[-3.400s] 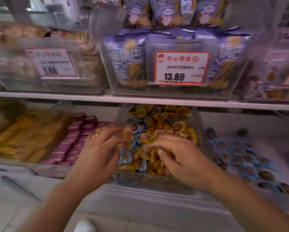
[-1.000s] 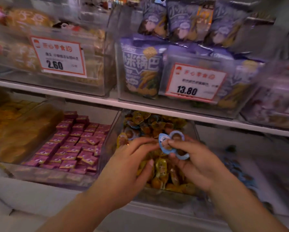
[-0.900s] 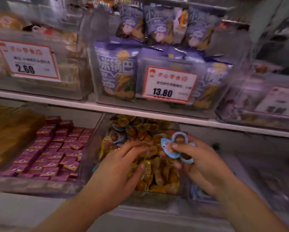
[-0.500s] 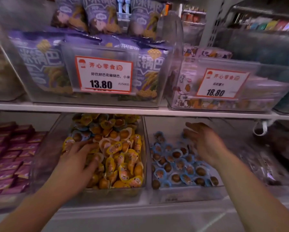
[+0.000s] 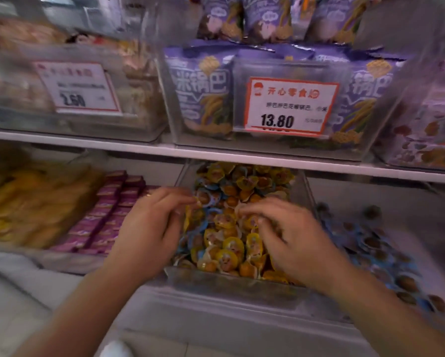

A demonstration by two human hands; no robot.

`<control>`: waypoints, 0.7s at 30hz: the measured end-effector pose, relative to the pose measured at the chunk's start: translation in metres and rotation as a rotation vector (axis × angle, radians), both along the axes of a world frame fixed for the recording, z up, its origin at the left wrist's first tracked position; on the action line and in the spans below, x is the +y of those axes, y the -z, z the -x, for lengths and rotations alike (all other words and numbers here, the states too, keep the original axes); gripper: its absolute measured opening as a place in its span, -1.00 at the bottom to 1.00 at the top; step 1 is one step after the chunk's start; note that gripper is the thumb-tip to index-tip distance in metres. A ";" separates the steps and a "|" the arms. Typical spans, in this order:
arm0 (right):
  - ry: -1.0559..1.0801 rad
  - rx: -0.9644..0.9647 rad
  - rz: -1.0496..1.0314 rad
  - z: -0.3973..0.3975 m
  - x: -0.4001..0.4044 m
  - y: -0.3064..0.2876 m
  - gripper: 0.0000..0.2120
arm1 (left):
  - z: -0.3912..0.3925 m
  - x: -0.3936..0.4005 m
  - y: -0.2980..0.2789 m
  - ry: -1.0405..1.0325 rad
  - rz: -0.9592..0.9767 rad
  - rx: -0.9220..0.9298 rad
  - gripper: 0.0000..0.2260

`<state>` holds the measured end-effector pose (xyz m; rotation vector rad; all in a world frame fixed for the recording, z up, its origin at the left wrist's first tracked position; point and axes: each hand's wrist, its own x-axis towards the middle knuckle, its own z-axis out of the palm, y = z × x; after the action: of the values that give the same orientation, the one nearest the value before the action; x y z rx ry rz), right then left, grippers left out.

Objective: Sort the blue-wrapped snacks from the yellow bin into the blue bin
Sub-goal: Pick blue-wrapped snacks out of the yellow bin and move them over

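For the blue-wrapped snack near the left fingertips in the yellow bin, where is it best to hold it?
Probably pinch the blue-wrapped snack by its flat blue rim, coming from above with thumb and forefinger. It lies face up among yellow ones in the yellow bin, so its sides are crowded; the left hand is nearest.

purple snack bags [image 5: 203, 99] behind a 13.80 price tag [image 5: 289, 106]; pink packets [image 5: 108, 217] lower left.

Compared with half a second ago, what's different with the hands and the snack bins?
The right hand came back from the blue bin to the yellow bin and digs among its snacks beside the left hand. The left hand stayed there.
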<state>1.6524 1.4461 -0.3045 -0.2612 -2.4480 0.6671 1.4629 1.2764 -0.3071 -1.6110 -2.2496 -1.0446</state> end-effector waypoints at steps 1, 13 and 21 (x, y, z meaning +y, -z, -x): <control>-0.080 -0.114 -0.034 0.011 -0.010 0.006 -0.70 | 0.006 -0.005 0.001 -0.006 0.031 0.014 -0.64; -0.125 -0.699 -0.363 0.086 -0.021 0.039 -0.58 | 0.026 -0.030 0.032 0.036 0.366 0.235 -0.63; 0.010 -0.365 0.093 0.080 -0.011 -0.001 -0.92 | 0.017 -0.023 0.023 0.011 0.090 0.093 -0.72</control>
<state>1.5728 1.4350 -0.3037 -0.4681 -2.7603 0.7878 1.4463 1.2532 -0.3297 -1.6727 -2.2587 -0.8627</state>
